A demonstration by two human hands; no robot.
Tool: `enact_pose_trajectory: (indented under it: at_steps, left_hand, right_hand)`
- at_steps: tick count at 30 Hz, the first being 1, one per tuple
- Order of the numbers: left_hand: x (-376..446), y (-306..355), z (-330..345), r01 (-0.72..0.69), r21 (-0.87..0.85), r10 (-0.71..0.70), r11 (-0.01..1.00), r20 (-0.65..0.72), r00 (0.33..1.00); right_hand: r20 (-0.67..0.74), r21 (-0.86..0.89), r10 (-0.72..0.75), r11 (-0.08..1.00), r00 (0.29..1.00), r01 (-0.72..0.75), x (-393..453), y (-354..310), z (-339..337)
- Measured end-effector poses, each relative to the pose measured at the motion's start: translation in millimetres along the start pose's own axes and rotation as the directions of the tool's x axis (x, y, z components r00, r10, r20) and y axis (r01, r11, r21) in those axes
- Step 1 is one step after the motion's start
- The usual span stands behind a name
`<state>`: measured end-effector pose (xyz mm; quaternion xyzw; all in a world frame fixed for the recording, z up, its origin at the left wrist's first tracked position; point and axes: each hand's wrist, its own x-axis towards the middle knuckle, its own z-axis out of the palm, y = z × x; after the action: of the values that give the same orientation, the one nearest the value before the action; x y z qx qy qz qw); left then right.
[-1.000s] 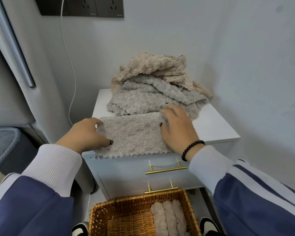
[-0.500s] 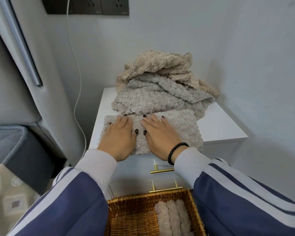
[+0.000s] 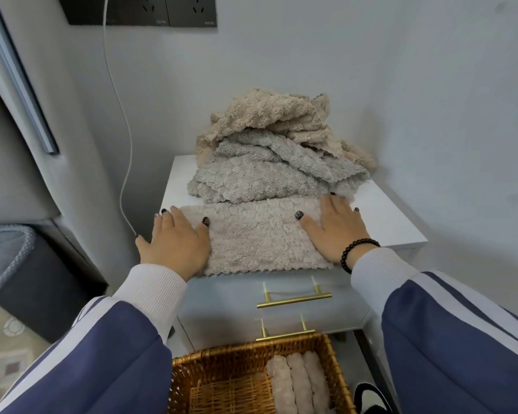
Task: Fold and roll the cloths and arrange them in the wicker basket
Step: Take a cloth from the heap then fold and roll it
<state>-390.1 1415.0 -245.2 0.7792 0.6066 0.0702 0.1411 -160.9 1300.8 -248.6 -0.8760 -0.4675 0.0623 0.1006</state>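
Half a second ago both hands lay together at the middle of the folded cloth (image 3: 254,234); now they have slid apart. The left hand (image 3: 174,243) presses flat over the cloth's left end at the worktop (image 3: 392,222) front-left corner, fingers (image 3: 178,215) straight, gripping nothing. The right hand (image 3: 335,231) lies flat on the right end, likewise open. The cloth lies smoothed along the front edge, probably ready for rolling. Behind it sits the unfolded pile (image 3: 278,156); below, the wicker basket (image 3: 210,363) holds three rolled cloths (image 3: 299,383).
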Motion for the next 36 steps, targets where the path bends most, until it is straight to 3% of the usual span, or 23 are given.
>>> enact_pose_trajectory:
  at_steps: [4, 8, 13, 17, 22, 25, 29, 33, 36]
  left_hand:
    - [0, 5, -8, -0.013, -0.022, 0.012, 1.0, -0.08, 0.997]
    - [2, 1, -19, -0.037, -0.131, 0.029, 0.991, -0.063, 0.998]
    - [-4, -3, -19, 0.08, -0.279, -0.084, 0.957, -0.001, 0.996]
    - [-10, -5, -25, 0.06, -0.332, -0.055, 0.941, 0.023, 0.998]
    - [-31, -4, -27, -0.01, -0.446, 0.009, 0.895, -0.004, 1.0]
    - [-42, -6, -29, -0.023, -0.583, 0.021, 0.812, -0.009, 1.0]
    - [-66, -6, -37, 0.05, -0.79, 0.029, 0.611, 0.085, 0.996]
    - [-97, -4, -47, 0.141, -0.908, 0.109, 0.394, 0.199, 0.974]
    - [-113, -11, -54, 0.209, -0.942, 0.164, 0.261, 0.257, 0.952]
  right_hand:
    - [-0.028, 0.099, 0.074, 0.993, 0.997, -0.071, 6, 2, -3]
    - [-0.061, 0.233, 0.12, 0.967, 0.991, -0.102, 7, 2, -11]
    - [-0.144, 0.417, 0.136, 0.907, 0.98, -0.065, 2, 8, -10]
    - [-0.247, 0.582, 0.152, 0.813, 0.957, 0.021, -13, 11, -11]
    - [-0.232, 0.723, 0.21, 0.69, 0.95, 0.024, -34, 17, -19]
    - [-0.081, 0.818, 0.279, 0.567, 0.957, -0.096, -48, 21, -27]
    - [0.183, 0.825, 0.259, 0.485, 0.948, -0.291, -66, 25, -36]
    - [0.216, 0.864, 0.25, 0.401, 0.944, -0.304, -78, 37, -43]
    - [0.167, 0.856, 0.253, 0.442, 0.953, -0.267, -95, 42, -59]
